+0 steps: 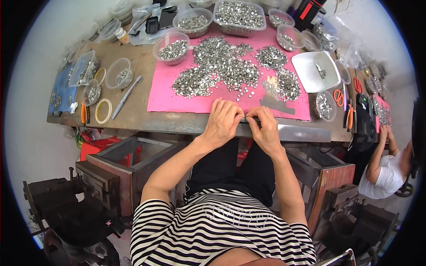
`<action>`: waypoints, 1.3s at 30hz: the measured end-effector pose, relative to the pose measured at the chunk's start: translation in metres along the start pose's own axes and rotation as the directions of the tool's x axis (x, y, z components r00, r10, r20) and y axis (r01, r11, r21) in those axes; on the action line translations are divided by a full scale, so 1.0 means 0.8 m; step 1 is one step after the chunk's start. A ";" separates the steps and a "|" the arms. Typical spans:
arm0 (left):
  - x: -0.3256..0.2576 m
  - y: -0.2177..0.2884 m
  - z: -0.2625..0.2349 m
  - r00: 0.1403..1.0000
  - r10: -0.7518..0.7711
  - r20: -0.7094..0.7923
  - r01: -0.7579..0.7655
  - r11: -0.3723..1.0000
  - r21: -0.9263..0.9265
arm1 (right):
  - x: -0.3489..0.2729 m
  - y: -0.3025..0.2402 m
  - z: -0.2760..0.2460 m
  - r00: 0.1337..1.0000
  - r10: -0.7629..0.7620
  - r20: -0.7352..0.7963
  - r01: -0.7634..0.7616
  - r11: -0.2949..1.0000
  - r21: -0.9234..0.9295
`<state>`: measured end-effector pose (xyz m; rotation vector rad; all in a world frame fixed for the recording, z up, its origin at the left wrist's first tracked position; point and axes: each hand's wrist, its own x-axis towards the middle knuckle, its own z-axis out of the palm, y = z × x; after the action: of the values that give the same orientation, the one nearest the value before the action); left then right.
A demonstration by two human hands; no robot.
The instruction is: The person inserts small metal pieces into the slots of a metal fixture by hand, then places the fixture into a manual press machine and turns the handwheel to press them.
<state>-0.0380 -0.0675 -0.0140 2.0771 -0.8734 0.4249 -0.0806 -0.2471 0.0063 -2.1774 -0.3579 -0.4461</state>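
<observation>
Pinching a tiny dark piece [245,116], too small to identify, with left grip [223,120] and right grip [265,128] at the bench [177,122] edge, near metal chips [239,73] heaped on a pink mat [171,104].

Lighting was bright, fairly even; space beneath bench [136,107] ran darker. Small metal pieces [239,73] threw scattered glints. Centre looked sharp. Fisheye bowed bench edge; corners fell black, rim showed blue fringe. Co-worker's head [405,160] blurred.
</observation>
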 end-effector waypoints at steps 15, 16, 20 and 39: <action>-0.016 0.000 -0.003 0.995 0.097 0.009 -0.097 0.990 0.100 | -0.002 0.000 0.002 0.998 -0.042 -0.037 0.040 0.998 -0.056; -0.018 0.000 -0.003 0.996 0.088 -0.022 -0.086 0.994 0.061 | -0.001 0.000 0.002 0.998 -0.055 -0.040 0.052 0.996 -0.072; -0.026 -0.004 0.001 0.996 0.063 -0.065 -0.065 0.997 -0.029 | -0.001 0.002 0.008 0.991 -0.114 -0.071 0.104 0.987 -0.126; -0.029 -0.003 -0.004 0.999 0.011 -0.051 -0.015 0.996 -0.082 | 0.029 -0.003 -0.021 0.970 -0.205 0.127 0.223 0.963 -0.151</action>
<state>-0.0527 -0.0542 -0.0265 1.9776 -0.8612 0.4395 -0.0641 -0.2570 0.0273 -2.3398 -0.6432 -0.4901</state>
